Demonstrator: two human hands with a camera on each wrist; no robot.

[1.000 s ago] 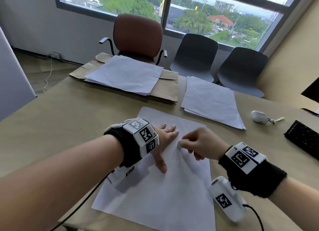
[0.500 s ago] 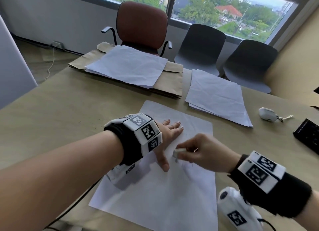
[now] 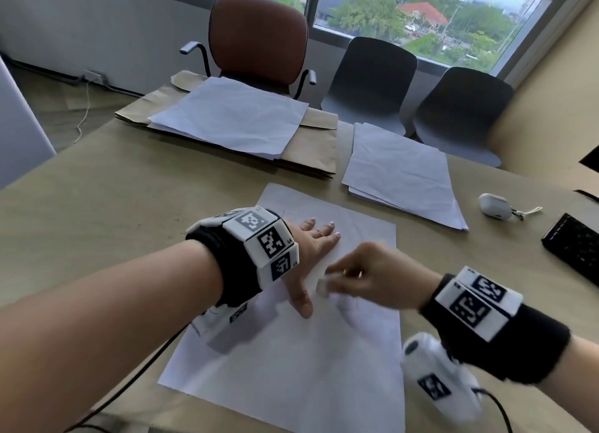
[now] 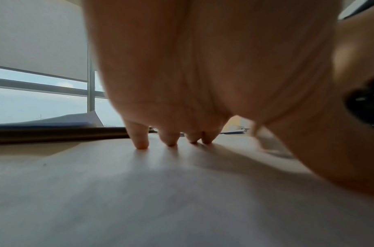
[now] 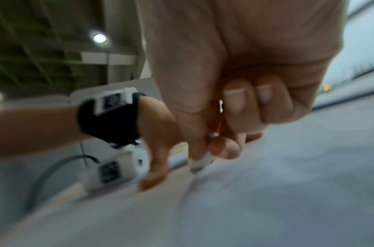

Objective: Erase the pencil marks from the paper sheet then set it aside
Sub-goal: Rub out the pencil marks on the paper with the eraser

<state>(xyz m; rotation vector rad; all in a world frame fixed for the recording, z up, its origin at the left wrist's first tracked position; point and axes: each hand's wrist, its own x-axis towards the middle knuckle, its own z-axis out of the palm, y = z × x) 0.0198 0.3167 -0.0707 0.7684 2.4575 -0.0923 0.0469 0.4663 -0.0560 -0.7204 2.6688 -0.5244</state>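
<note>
A white paper sheet [image 3: 291, 368] lies on the tan table in front of me, with faint pencil lines [image 3: 355, 303] near its middle. My left hand [image 3: 311, 248] lies flat on the sheet, fingers spread and thumb pointing toward me; in the left wrist view its fingertips [image 4: 142, 143] press the paper [image 4: 160, 192]. My right hand [image 3: 366, 277] pinches a small white eraser [image 3: 322, 287] and holds it down on the sheet just right of the left thumb. In the right wrist view the eraser [image 5: 199, 163] touches the paper [image 5: 266, 192] below thumb and forefinger.
Farther back lie a stack of white sheets [image 3: 402, 176] and more sheets on brown envelopes [image 3: 227, 121]. A white earbud case [image 3: 494, 206] and a black keyboard [image 3: 573, 244] sit at the right. Three chairs stand behind the table.
My right hand with the eraser has slid toward me and a little left across the sheet, ending beside the left thumb. The left hand has stayed flat on the paper.
</note>
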